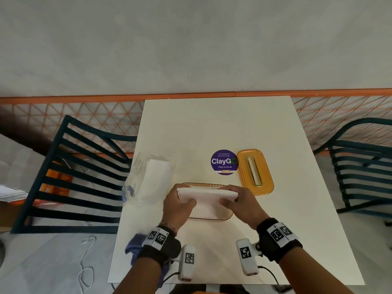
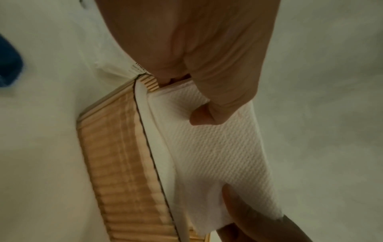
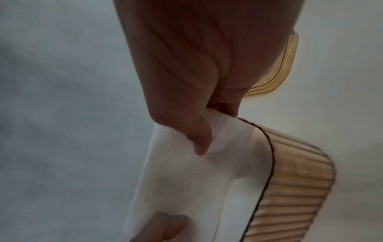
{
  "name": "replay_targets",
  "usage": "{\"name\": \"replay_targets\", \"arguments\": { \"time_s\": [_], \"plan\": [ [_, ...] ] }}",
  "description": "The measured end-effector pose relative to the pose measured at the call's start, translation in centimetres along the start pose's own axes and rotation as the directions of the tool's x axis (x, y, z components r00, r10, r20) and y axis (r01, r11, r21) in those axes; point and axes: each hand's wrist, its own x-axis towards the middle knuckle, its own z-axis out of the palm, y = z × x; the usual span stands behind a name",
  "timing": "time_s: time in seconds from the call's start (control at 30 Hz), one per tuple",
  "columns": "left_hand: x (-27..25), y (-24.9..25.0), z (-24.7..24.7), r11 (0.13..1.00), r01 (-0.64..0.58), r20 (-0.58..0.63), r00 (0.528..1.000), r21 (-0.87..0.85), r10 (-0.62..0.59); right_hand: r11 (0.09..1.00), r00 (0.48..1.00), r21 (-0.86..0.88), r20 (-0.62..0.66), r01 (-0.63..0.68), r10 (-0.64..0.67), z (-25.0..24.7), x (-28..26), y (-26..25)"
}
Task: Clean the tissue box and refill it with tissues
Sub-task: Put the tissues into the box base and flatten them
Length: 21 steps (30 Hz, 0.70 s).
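A white stack of tissues [image 1: 209, 196] is held over the open amber ribbed tissue box [image 1: 203, 185] near the table's front middle. My left hand [image 1: 179, 200] grips the stack's left end and my right hand [image 1: 237, 198] grips its right end, thumbs on the near face. In the left wrist view the tissues [image 2: 217, 147] sit partly inside the box [image 2: 124, 163]. The right wrist view shows the tissues [image 3: 186, 176] dipping past the box [image 3: 294, 188] rim. The box's orange lid [image 1: 254, 171] with a slot lies to the right.
A clear plastic pack with more tissues [image 1: 152, 179] lies at the table's left edge. A purple round sticker [image 1: 224, 162] sits beside the lid. A blue cloth [image 1: 135, 245] lies at the front left. Dark slatted chairs [image 1: 76, 177] flank the white table [image 1: 212, 124].
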Motion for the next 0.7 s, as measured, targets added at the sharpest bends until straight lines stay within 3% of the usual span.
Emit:
{"name": "replay_targets", "arguments": {
  "time_s": [0.2, 0.37, 0.7],
  "plan": [
    [1.3, 0.8, -1.5, 0.997, 0.041, 0.06, 0.997, 0.064, -0.045, 0.996, 0.996, -0.027, -0.01, -0.087, 0.087, -0.1, 0.9, 0.0],
    [1.8, 0.4, -1.7, 0.963, 0.045, 0.155, 0.984, 0.264, -0.089, 0.968, 0.973, -0.099, 0.001, -0.23, 0.231, 0.7, 1.5, 0.9],
    [2.5, -0.1, -1.0, 0.884, 0.04, 0.137, 0.984, 0.466, -0.117, 0.909, 0.951, -0.286, -0.028, -0.302, 0.307, 1.8, 2.0, 0.1]
  ]
}}
